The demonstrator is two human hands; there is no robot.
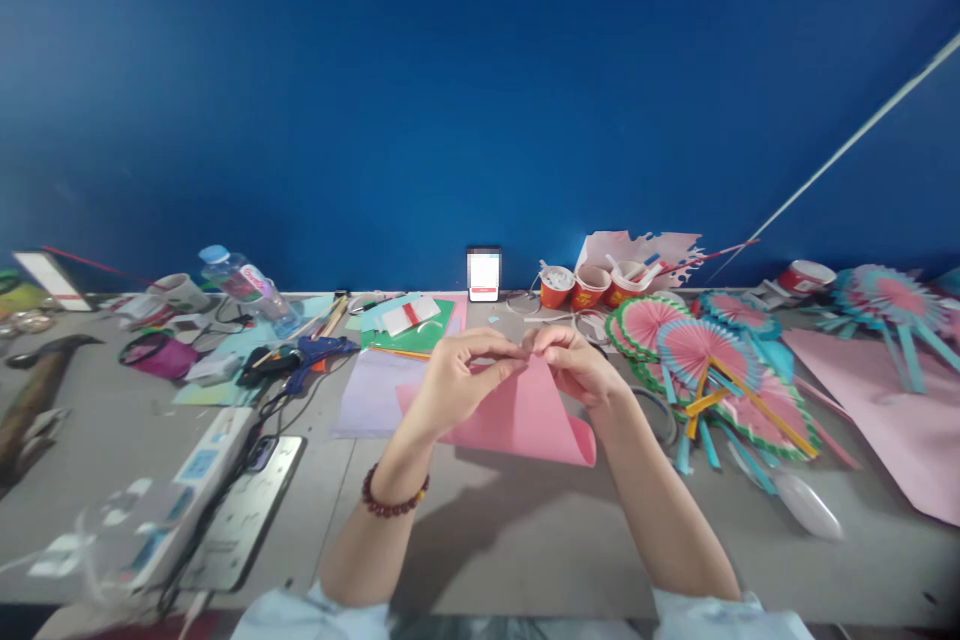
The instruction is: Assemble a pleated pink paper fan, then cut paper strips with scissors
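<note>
A pink paper sheet [525,420] lies curled on the grey table [510,530] in front of me, its near right edge rolled up. My left hand [457,378], with a dark red bead bracelet on the wrist, pinches the sheet's far top edge. My right hand [574,365] pinches the same edge right beside it, fingertips of both hands almost touching. Both hands are closed on the paper.
Pink-and-teal folded paper fans [712,360] pile up at right, beside a large pink sheet [892,430]. Orange cups [589,286] and a small white screen [484,274] stand at the back. A blue glue gun [315,356], power strip [210,480], bottle [244,285] and lilac paper [375,395] lie left.
</note>
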